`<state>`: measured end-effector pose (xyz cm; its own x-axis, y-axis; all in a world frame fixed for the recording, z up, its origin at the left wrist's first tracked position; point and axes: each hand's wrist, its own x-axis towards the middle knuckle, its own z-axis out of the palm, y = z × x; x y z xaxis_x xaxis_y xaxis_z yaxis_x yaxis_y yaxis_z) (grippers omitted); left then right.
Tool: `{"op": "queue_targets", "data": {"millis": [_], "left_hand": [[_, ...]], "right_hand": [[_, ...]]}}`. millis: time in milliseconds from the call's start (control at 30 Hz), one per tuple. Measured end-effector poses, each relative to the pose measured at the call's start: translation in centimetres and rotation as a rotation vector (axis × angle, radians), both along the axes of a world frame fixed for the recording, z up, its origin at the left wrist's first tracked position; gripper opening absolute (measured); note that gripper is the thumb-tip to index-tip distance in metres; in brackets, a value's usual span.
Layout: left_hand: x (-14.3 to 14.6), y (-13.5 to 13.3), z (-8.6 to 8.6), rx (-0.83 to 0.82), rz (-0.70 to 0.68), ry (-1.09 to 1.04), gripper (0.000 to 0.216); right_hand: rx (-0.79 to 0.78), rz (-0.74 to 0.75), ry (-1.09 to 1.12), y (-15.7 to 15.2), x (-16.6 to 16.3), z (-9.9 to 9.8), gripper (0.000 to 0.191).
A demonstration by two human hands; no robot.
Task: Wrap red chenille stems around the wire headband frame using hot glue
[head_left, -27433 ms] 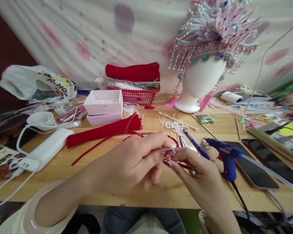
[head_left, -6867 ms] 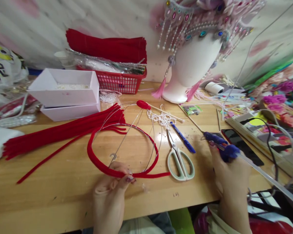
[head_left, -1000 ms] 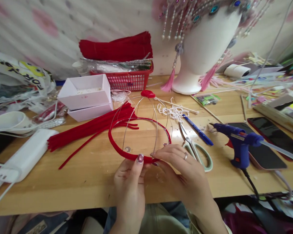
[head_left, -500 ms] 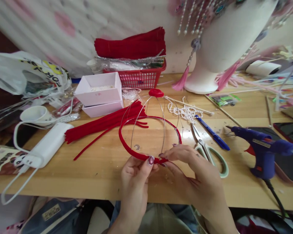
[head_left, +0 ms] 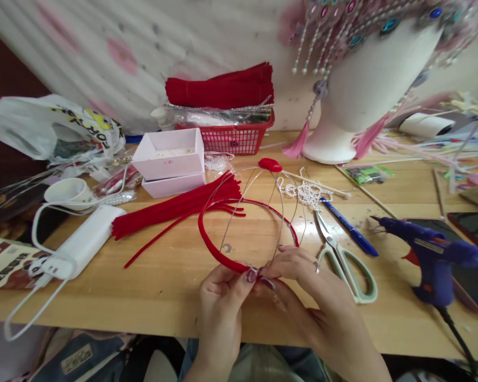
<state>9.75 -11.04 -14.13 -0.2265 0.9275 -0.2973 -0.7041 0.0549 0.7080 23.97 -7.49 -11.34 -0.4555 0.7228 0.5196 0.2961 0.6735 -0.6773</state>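
A wire frame (head_left: 207, 240) has its round base ring wrapped in red fuzzy pipe cleaner, and thin bare wires arch up from it to a red oval piece (head_left: 270, 165). My left hand (head_left: 223, 307) pinches the near side of the ring between thumb and fingers. Close beside it, my right hand (head_left: 306, 297) grips the same ring, thumb and fingertips almost meeting the left thumb. The exact spot between the fingertips is partly hidden. Behind the ring on the left lies a bundle of red pipe cleaners (head_left: 175, 207), with a single red pipe cleaner (head_left: 155, 241) loose in front.
Scissors (head_left: 342, 260), a blue pen (head_left: 350, 228) and pearl strings (head_left: 306, 193) lie right of the ring. Farther right is a blue glue gun (head_left: 430, 249). White boxes (head_left: 171, 183), a red basket (head_left: 239, 139) and a mannequin head (head_left: 342, 116) stand behind; a white power bank (head_left: 87, 239) sits left.
The view has shifted, so the scene sits slightly lower. The wire frame's red oval top leans farther right. Both hands keep hold of the near side of the ring.
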Motion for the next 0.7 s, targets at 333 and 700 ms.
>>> {"op": "queue_targets", "data": {"millis": [333,700], "left_hand": [[0.56,0.49,-0.46,0.004,-0.026,0.012,0.013],[0.91,0.62,0.38,-0.062,0.096,0.094,0.026]], "right_hand": [[0.036,-0.056,-0.041,-0.03,0.41,-0.72,0.019],[0.03,-0.076,-0.004,0.21,0.62,-0.94,0.02]]}}
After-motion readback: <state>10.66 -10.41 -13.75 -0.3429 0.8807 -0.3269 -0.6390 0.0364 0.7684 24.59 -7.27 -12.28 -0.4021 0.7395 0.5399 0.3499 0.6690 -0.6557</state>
